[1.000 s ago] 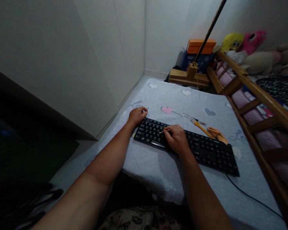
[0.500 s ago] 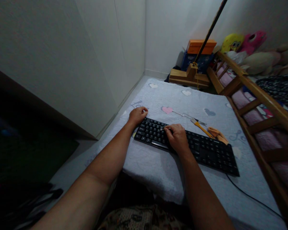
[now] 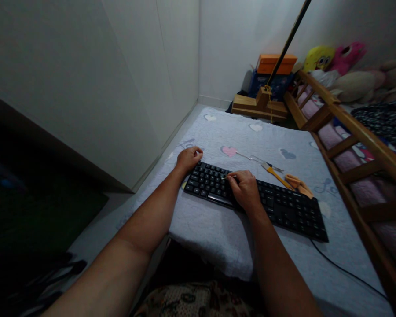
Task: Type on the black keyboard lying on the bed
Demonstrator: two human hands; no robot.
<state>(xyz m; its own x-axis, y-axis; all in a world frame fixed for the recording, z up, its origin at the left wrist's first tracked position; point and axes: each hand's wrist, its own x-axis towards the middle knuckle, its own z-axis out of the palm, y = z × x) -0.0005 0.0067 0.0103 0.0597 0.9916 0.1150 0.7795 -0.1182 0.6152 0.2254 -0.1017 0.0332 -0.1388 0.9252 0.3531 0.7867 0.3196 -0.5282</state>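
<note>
A black computer keyboard [image 3: 214, 180] lies slantwise on a pale quilted cover [image 3: 211, 237]. At its far left corner rests my left hand [image 3: 188, 159], fingers curled in against the keyboard's edge. Over the middle keys, my right hand [image 3: 246, 188] pinches a thin stick [image 3: 223, 178] with a pale tip, pointing left at the keys; most of it is hidden by the fingers. Behind the keyboard lie a brush with a yellow handle [image 3: 277, 176], thin metal tools [image 3: 260, 161] and a folded orange-tan cloth [image 3: 298, 186].
From the keyboard's right end a black cable [image 3: 346, 272] runs off the cover. A wooden bed rail [image 3: 356, 127] borders the right side, a white panel [image 3: 145, 88] the left. At the back stand a wooden base with a dark pole [image 3: 262, 99] and an orange box [image 3: 277, 64].
The pale tip of the stick in my right hand has shifted very slightly to the right over the keys. My left hand stays in place at the keyboard's corner.
</note>
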